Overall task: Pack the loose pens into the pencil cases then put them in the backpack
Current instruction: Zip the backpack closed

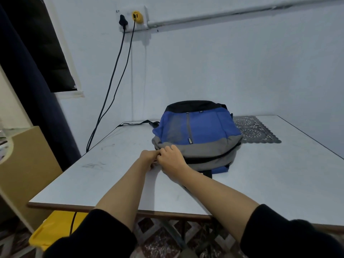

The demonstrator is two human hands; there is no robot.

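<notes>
A blue, grey and black backpack lies flat on the white table, its dark zip line running along the near grey edge. Both my hands meet at the backpack's near left corner. My left hand has curled fingers pinching something small there, probably the fabric or the zip end. My right hand lies over the grey edge with fingers curled, pinching at the same spot. What exactly each hand pinches is hidden by the fingers. No pens or pencil cases are in view.
A dark lace mat lies behind the backpack on the right. Two black cables hang from a wall socket past the table's far left corner. A yellow bin sits under the table's near left edge.
</notes>
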